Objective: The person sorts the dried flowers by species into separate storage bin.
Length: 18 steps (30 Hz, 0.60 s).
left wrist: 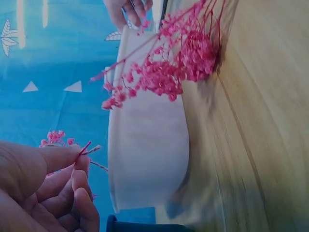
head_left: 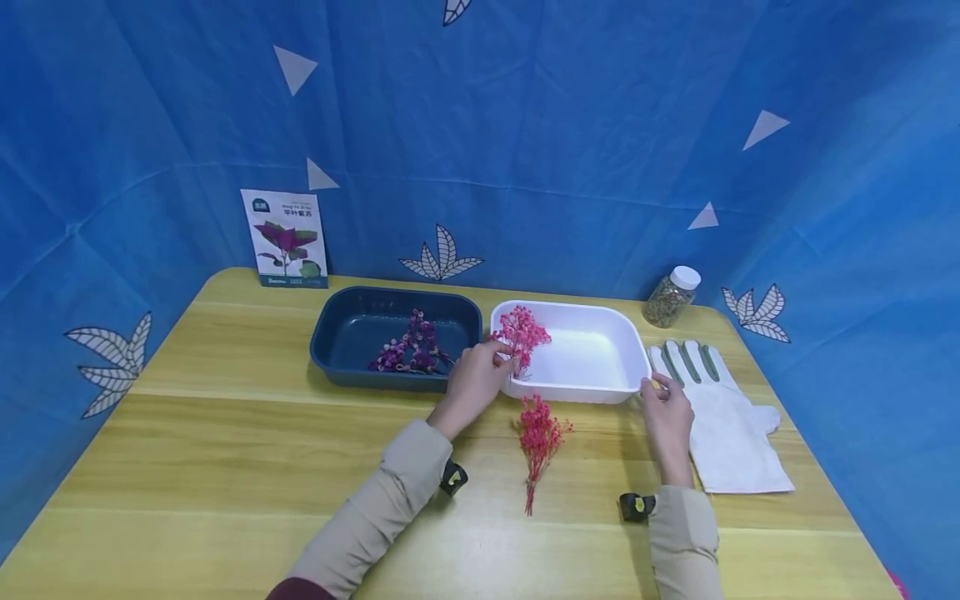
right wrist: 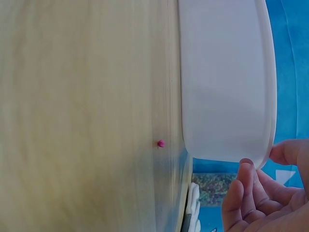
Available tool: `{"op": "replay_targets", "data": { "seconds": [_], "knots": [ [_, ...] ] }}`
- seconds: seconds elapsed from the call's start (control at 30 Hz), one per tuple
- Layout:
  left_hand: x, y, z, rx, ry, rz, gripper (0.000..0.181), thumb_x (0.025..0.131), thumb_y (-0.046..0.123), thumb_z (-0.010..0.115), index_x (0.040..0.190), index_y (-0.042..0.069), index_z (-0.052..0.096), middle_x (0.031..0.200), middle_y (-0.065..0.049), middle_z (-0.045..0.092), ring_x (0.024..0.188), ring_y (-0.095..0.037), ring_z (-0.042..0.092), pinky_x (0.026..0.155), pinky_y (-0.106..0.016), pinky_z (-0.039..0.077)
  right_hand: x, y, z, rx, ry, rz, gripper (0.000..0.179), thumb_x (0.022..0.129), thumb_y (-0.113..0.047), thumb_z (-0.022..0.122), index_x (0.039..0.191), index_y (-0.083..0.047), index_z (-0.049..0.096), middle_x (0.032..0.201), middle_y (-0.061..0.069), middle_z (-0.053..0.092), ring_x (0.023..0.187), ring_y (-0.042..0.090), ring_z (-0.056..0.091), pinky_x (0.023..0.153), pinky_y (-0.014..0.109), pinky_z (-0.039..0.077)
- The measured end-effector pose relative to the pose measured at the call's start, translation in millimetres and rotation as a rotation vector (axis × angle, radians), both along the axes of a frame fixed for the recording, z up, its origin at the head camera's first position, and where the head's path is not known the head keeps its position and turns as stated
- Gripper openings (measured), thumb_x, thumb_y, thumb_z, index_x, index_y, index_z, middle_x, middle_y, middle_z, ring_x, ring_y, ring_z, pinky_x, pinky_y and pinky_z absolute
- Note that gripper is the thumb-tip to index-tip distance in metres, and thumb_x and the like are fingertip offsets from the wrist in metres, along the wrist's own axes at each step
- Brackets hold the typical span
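Observation:
My left hand (head_left: 478, 373) pinches the stem ends (left wrist: 86, 149) of a bunch of pink dried flowers (head_left: 523, 327) between thumb and forefinger, with a bit of twine showing beside them. Its blossoms lie over the left end of a white plastic basin (head_left: 573, 393). At the basin's front right corner, my right hand (head_left: 666, 417) grips the rim, thumb and fingertips on either side, as the right wrist view shows. A second pink bunch (head_left: 542, 435), tied round its stems, lies on the table in front of the basin.
Left of the white basin, a dark blue basin (head_left: 390, 382) holds purple dried flowers (head_left: 408, 350). A seed packet (head_left: 287, 240) stands behind it. At the right are a white-capped jar (head_left: 670, 298) and white gloves (head_left: 731, 442). A fallen pink blossom (right wrist: 161, 143) lies on the table.

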<state>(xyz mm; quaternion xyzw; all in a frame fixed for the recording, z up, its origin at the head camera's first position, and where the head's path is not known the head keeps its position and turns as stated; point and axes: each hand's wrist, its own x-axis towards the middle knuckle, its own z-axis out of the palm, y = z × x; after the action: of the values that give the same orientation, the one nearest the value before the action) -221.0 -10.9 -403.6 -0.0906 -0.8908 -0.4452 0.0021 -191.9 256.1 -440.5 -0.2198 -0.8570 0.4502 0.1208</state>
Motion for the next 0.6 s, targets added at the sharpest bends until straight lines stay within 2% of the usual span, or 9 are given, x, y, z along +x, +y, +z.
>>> {"op": "replay_targets", "data": {
  "seconds": [0.17, 0.3, 0.4, 0.6],
  "knots": [
    [-9.1, 6.3, -1.9, -0.034, -0.025, 0.036, 0.026, 0.092, 0.020, 0.063, 0.111, 0.004, 0.069, 0.085, -0.007, 0.068, 0.066, -0.014, 0.057, 0.055, -0.024, 0.041, -0.1, 0.2, -0.3, -0.001, -0.005, -0.005, 0.049, 0.097, -0.030, 0.044, 0.136, 0.001, 0.047, 0.111, 0.026, 0.060, 0.093, 0.032, 0.057, 0.069, 0.029, 0.040],
    [-14.5, 10.6, -5.7, -0.055, -0.023, 0.037, 0.027, 0.092, 0.020, 0.063, 0.114, 0.005, 0.068, 0.085, -0.005, 0.068, 0.067, -0.013, 0.058, 0.055, -0.024, 0.041, 0.6, 0.1, -0.5, -0.011, -0.017, -0.004, 0.050, 0.097, -0.031, 0.044, 0.137, 0.001, 0.046, 0.112, 0.026, 0.059, 0.095, 0.033, 0.057, 0.070, 0.030, 0.041],
    [-15.6, 11.8, -8.1, -0.061, -0.020, 0.031, 0.025, 0.092, 0.017, 0.063, 0.114, 0.006, 0.068, 0.085, -0.007, 0.068, 0.068, -0.015, 0.058, 0.054, -0.025, 0.041, 0.8, 0.0, -1.2, -0.011, -0.024, -0.003, 0.051, 0.098, -0.032, 0.044, 0.137, 0.001, 0.046, 0.112, 0.026, 0.059, 0.095, 0.032, 0.058, 0.069, 0.029, 0.041],
    [-14.4, 10.2, -9.1, -0.038, -0.018, 0.038, 0.026, 0.092, 0.013, 0.061, 0.116, 0.005, 0.067, 0.096, -0.008, 0.070, 0.083, -0.021, 0.065, 0.063, -0.030, 0.049, 0.3, -0.5, -0.2, 0.003, -0.008, 0.001, 0.050, 0.098, -0.031, 0.045, 0.136, 0.001, 0.047, 0.110, 0.026, 0.061, 0.090, 0.030, 0.057, 0.067, 0.027, 0.041]
  ]
}}
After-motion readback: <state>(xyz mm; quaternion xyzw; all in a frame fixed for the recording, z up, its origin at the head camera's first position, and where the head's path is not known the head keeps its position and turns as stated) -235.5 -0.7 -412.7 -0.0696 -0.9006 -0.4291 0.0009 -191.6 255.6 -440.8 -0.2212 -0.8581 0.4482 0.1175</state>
